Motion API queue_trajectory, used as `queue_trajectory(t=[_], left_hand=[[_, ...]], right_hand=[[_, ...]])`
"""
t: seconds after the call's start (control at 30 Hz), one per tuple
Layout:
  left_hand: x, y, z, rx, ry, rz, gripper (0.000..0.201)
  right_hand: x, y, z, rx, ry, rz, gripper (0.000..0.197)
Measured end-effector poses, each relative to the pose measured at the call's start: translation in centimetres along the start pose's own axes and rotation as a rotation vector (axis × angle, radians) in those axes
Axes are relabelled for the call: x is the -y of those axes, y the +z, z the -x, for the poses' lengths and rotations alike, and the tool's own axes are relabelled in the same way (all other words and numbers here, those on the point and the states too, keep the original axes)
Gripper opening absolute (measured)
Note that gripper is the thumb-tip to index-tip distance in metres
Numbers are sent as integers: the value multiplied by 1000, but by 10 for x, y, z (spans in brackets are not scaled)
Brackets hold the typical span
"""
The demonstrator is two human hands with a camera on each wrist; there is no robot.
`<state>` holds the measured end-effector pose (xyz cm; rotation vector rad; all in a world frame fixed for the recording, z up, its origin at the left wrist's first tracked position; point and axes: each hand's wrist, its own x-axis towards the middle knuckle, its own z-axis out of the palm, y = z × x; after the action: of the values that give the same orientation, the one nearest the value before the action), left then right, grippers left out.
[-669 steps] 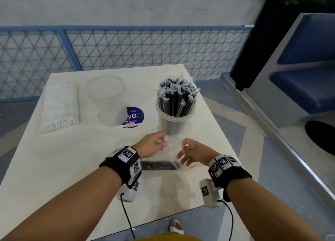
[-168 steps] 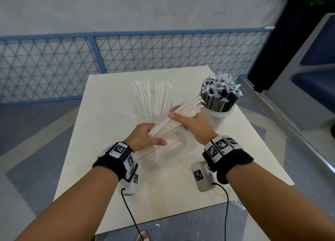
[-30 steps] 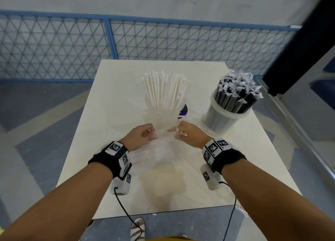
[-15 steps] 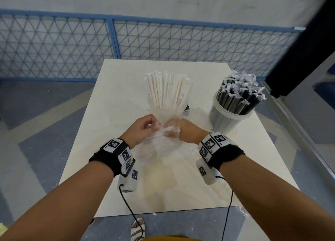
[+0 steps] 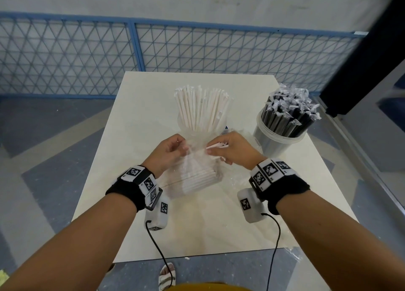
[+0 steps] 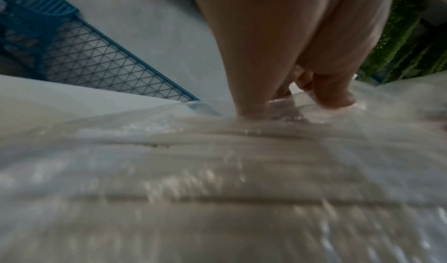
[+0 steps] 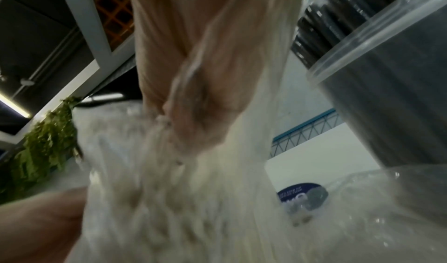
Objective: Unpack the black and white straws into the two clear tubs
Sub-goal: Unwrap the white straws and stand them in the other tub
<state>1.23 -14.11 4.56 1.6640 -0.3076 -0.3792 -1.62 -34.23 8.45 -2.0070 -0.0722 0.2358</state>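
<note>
Your left hand (image 5: 168, 151) and right hand (image 5: 230, 149) meet over the middle of the bench (image 5: 135, 119), just in front of the tub of white straws (image 5: 202, 115). Both pull at the mouth of a clear plastic bag (image 5: 192, 170) that lies on the bench between your wrists. Your left grip is pinched on the bag's edge, fingers curled in; the left wrist view shows the thumb (image 6: 331, 87) pressed onto the shiny film (image 6: 217, 171). Your right grip is curled too, pinching the bag's other edge, and one white straw (image 5: 217, 145) sticks out between its fingers. In the right wrist view the film is drawn up tight over the hand (image 7: 193, 87), blurred.

Inside the bag a bundle of white straws (image 5: 199, 178) lies flat, ends pointing toward your right side. The straws already in the tub stand upright and fan out above its rim.

The second tub (image 5: 278, 137) stands on the right part of the bench, near your right hand but apart from it, packed with black straws (image 5: 287, 113) in clear wrappers. A round dark blue sticker (image 7: 302, 195) shows on the bench near the first tub. A blue mesh fence (image 5: 87, 56) runs behind the bench.
</note>
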Motion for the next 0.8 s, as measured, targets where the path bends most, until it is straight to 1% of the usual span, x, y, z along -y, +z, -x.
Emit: queue_trajectory(t=[0.07,0.1,0.13,0.2,0.23,0.27,0.3,0.37,0.47,0.53,0.57,0.63,0.67,0.73,0.8], left_hand=[[-3,-2,0,70,-36,-108,13],[-5,-2,1,119,-70,-169,13],[-6,-1,0,165,-103,-253,25],[-10,3,-2,249,-118,-449,56],[-12,6,-3,272,-107,-521,63],[-12,7,-3,280,-103,-564,63],[-13,7,-3,273,-109,-587,58],[-11,4,-3,248,-130,-608,44],[-8,0,-1,231,-155,-605,34],[-9,0,-1,232,-165,-570,30],[-10,0,-1,231,-169,-538,28],[-11,-2,-1,218,-176,-443,31],[-11,-3,-1,203,-180,-396,35],[-12,-4,0,173,-180,-331,36],[-13,-4,0,153,-178,-296,32]], right_hand=[[5,-10,3,-5,27,-47,5],[8,-14,3,2,32,-60,9],[10,-16,4,11,31,-71,14],[16,-19,5,29,25,-75,17],[18,-20,5,33,24,-71,16],[21,-21,5,32,24,-64,15],[24,-24,5,30,22,-50,14],[27,-35,8,23,28,-37,13],[25,-50,15,-8,19,-85,15],[20,-51,16,-57,-41,-183,14],[17,-49,16,-98,-66,-275,15],[13,-43,15,-179,-59,-515,22],[10,-40,16,-197,-43,-606,30],[2,-33,18,-193,-29,-663,44],[-4,-24,20,-178,-37,-611,48]])
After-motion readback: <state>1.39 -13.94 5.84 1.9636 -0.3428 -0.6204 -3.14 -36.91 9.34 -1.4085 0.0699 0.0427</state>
